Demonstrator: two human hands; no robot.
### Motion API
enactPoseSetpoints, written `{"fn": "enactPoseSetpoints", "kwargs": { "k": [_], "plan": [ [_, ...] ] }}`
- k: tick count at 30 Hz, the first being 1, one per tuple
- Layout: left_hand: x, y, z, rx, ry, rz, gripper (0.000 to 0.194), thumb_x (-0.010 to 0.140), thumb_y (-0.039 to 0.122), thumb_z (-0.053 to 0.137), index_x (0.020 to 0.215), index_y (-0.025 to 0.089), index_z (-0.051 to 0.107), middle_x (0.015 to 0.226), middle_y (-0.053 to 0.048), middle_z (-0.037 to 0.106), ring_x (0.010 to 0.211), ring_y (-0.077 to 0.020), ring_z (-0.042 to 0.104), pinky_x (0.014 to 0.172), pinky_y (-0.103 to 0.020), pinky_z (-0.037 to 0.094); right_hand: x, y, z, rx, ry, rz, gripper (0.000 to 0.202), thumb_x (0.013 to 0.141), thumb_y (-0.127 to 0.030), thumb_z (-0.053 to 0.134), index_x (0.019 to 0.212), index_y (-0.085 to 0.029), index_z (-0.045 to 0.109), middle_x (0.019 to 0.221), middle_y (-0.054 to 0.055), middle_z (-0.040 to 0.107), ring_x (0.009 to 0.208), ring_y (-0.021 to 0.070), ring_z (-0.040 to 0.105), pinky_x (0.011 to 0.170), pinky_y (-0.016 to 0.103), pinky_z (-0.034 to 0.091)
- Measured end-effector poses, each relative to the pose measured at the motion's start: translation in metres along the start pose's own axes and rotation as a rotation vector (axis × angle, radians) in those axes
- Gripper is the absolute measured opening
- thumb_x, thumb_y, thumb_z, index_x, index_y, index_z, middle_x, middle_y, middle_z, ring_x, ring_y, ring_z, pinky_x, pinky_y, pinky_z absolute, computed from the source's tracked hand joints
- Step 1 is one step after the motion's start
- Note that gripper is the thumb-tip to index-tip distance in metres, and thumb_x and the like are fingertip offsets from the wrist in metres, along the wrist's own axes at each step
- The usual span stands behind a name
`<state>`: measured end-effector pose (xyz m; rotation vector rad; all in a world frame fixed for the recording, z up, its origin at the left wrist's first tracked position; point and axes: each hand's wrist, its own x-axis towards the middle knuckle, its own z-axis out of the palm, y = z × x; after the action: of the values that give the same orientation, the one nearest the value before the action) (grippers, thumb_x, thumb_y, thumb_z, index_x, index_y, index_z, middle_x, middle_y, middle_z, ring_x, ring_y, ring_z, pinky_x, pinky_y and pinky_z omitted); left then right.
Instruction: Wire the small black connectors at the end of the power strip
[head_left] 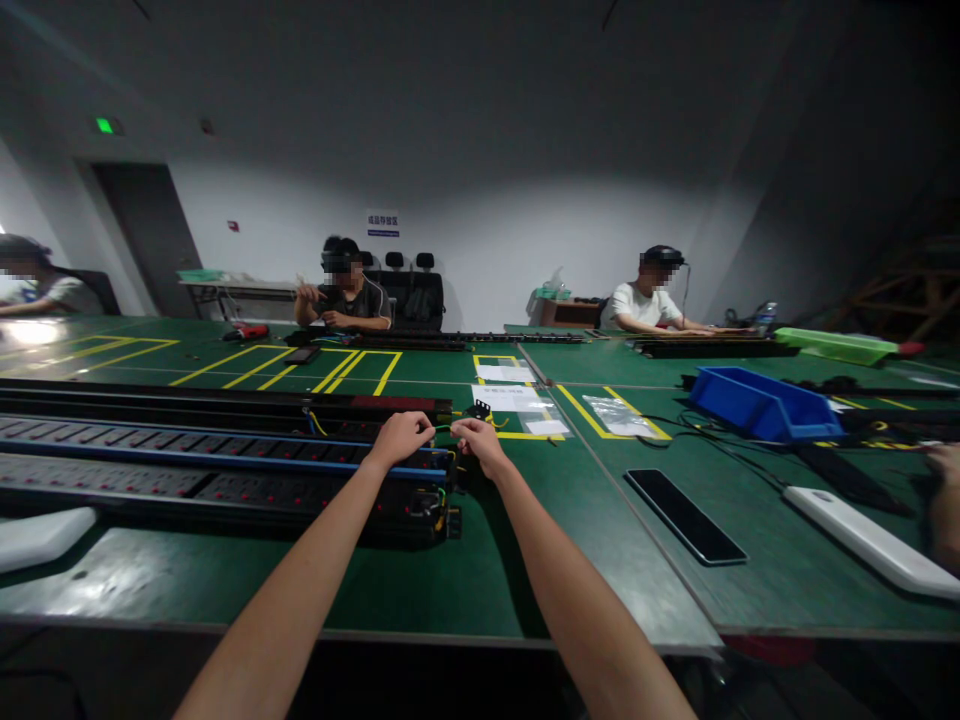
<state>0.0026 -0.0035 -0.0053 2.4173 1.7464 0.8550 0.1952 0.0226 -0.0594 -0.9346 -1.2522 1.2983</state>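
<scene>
Several long black power strips (247, 487) lie side by side on the green table, stretching off to the left, with wires at their right ends. My left hand (403, 438) is closed in a pinch on a thin yellow-green wire (442, 429) at the end of a farther strip. On the other side of it, my right hand (478, 443) pinches the same wire between thumb and fingers. Just behind my right hand is a small black bracket with holes (481, 408). The fingertips partly hide where the wire runs.
A smartphone (684, 514) and a white power bank (870, 538) lie to the right, near a blue bin (763, 402). Papers (510, 397) and a plastic bag (619, 416) lie beyond my hands. Across the table sit other people (352, 300); another person's hand (946, 500) shows far right.
</scene>
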Motion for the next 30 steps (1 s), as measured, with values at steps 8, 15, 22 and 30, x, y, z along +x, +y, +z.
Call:
{"fn": "enactPoseSetpoints", "kwargs": {
  "k": [8,15,22,30],
  "plan": [
    [-0.0002,0.0002,-0.0003,-0.006,0.003,0.005,0.023,0.083,0.039,0.062,0.084,0.022,0.077,0.081,-0.004,0.075,0.074,-0.0191,0.066,0.065,-0.025,0.042,-0.0014,-0.0012,0.0002,0.007,-0.001,-0.002,0.031,0.064,-0.039,0.076,0.082,-0.015,0.071,0.074,0.003,0.068,0.053,0.008,0.051,0.047,0.021,0.038],
    [-0.0009,0.0012,-0.001,-0.002,0.003,0.002,0.023,0.083,0.039,0.062,0.084,0.022,0.077,0.079,-0.004,0.075,0.073,-0.0188,0.066,0.065,-0.025,0.042,-0.0021,-0.0019,0.0003,0.001,-0.002,-0.004,0.031,0.064,-0.04,0.076,0.082,-0.015,0.071,0.075,0.003,0.068,0.054,0.0082,0.051,0.047,0.02,0.039],
    [-0.0006,0.0022,-0.0019,0.008,0.0,0.004,0.023,0.083,0.039,0.061,0.084,0.022,0.077,0.077,-0.004,0.074,0.071,-0.0184,0.065,0.063,-0.025,0.041,-0.0009,-0.0011,0.0005,0.002,0.011,0.007,0.033,0.062,-0.04,0.076,0.084,-0.015,0.071,0.075,0.003,0.069,0.053,0.0084,0.051,0.047,0.021,0.038],
    [-0.001,0.0029,-0.0025,0.01,-0.007,-0.004,0.024,0.084,0.04,0.061,0.085,0.022,0.077,0.079,-0.004,0.074,0.073,-0.0188,0.066,0.065,-0.025,0.042,-0.0018,-0.0025,0.0008,-0.004,0.007,0.009,0.033,0.062,-0.041,0.076,0.083,-0.015,0.071,0.075,0.003,0.069,0.053,0.0085,0.051,0.048,0.021,0.039]
  ]
}}
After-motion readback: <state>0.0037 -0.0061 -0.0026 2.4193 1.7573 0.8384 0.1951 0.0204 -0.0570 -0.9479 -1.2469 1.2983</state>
